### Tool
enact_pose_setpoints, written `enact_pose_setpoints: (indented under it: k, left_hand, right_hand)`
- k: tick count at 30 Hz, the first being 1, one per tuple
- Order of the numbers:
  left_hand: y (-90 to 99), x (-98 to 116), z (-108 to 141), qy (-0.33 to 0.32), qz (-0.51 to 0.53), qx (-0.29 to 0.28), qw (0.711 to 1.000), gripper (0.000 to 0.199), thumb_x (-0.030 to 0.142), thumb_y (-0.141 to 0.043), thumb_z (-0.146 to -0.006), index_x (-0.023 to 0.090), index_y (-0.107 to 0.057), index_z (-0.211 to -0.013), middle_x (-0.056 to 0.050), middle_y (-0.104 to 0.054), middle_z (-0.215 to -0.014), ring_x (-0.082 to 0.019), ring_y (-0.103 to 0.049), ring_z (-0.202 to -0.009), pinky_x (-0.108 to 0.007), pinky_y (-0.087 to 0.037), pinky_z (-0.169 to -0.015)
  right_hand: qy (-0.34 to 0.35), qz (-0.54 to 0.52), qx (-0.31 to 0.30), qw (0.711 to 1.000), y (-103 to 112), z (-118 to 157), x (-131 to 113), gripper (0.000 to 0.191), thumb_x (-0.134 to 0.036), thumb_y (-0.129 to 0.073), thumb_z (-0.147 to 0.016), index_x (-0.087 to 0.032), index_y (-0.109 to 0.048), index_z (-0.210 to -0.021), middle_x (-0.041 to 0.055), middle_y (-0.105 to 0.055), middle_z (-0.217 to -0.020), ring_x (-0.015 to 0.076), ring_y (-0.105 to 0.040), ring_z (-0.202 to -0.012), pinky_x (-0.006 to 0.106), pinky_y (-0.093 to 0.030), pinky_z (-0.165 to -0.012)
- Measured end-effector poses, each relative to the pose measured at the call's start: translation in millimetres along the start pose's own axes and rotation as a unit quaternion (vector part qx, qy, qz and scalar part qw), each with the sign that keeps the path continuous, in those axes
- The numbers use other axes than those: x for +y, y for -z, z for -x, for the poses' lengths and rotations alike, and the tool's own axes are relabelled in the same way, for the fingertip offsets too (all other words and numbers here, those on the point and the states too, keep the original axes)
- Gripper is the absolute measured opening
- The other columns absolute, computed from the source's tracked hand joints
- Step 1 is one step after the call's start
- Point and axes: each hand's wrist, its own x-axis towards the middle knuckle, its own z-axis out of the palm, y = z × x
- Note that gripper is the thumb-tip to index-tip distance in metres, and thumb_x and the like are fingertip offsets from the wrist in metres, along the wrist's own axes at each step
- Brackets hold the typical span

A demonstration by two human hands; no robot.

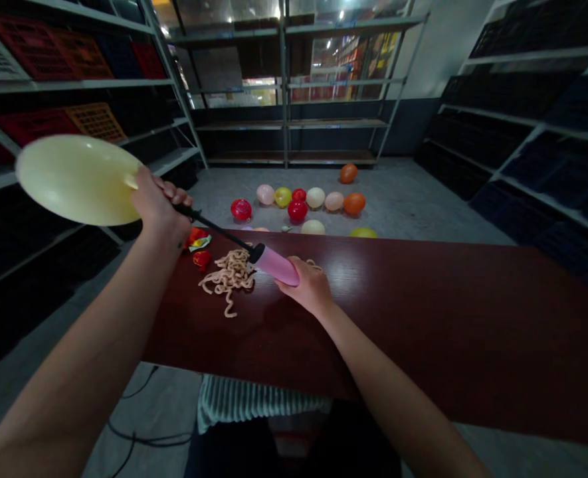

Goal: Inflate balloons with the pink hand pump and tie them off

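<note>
A pale yellow inflated balloon points out to the left, its neck inside my left hand. The fingers of that hand are closed round the neck and the black nozzle end of a hand pump. The pump slants down to the right, a thin black rod running into its pink barrel. My right hand is wrapped round the lower end of the barrel, over the table. Below the rod lies a loose heap of beige curly strings. Small red and yellow packets lie beside the heap.
The dark red table stretches to the right. On the floor beyond it rest several balloons in red, white, orange and yellow. Metal racks stand behind, with crates on the left shelves. Black cables lie at lower left.
</note>
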Motion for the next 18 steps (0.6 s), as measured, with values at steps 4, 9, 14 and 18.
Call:
enact_pose_setpoints:
  k: [4, 9, 14, 18]
  left_hand:
    - [-55.4, -11, 21, -0.032, 0.007, -0.033, 0.999, 0.054, 0.037, -0.037, -0.110, 0.018, -0.029, -0.059, 0.006, -0.025, -0.044, -0.007, -0.024, -0.036, -0.023, -0.023, -0.040]
    - [-96.0, -63, 46, 0.014, -0.022, -0.122, 0.992, 0.056, 0.042, -0.040, -0.108, 0.020, -0.031, -0.058, 0.006, -0.025, -0.040, -0.008, -0.024, -0.034, -0.023, -0.021, -0.038]
    - [-90.8, -123, 74, 0.067, -0.044, -0.142, 0.987, 0.051, 0.052, -0.052, -0.100, 0.023, -0.033, -0.063, 0.006, -0.025, -0.045, -0.010, -0.026, -0.034, -0.025, -0.023, -0.037]
    - [-76.9, -133, 73, 0.104, -0.027, -0.134, 0.985, 0.049, 0.055, -0.059, -0.095, 0.023, -0.034, -0.067, 0.007, -0.025, -0.049, -0.009, -0.025, -0.036, -0.024, -0.024, -0.036]
  right_hand:
    - [-0.081, -0.041, 0.019, 0.996, 7, 1, 8, 0.043, -0.043, -0.076, -0.079, -0.025, -0.063, -0.117, 0.0062, -0.077, -0.104, 0.0252, -0.073, -0.090, 0.034, -0.055, -0.078]
    - [-0.144, -0.096, 0.041, 0.984, 11, -2, 13, 0.041, -0.044, -0.075, -0.079, -0.026, -0.062, -0.113, 0.0042, -0.077, -0.100, 0.0246, -0.074, -0.088, 0.033, -0.055, -0.074]
    - [-0.194, -0.103, 0.049, 0.974, 11, -2, 13, 0.040, -0.046, -0.075, -0.079, -0.027, -0.062, -0.112, 0.0022, -0.077, -0.095, 0.0237, -0.074, -0.082, 0.032, -0.053, -0.071]
    - [-0.187, -0.061, 0.041, 0.980, 10, -2, 15, 0.041, -0.049, -0.075, -0.079, -0.026, -0.064, -0.112, 0.0020, -0.077, -0.095, 0.0238, -0.074, -0.084, 0.030, -0.052, -0.070]
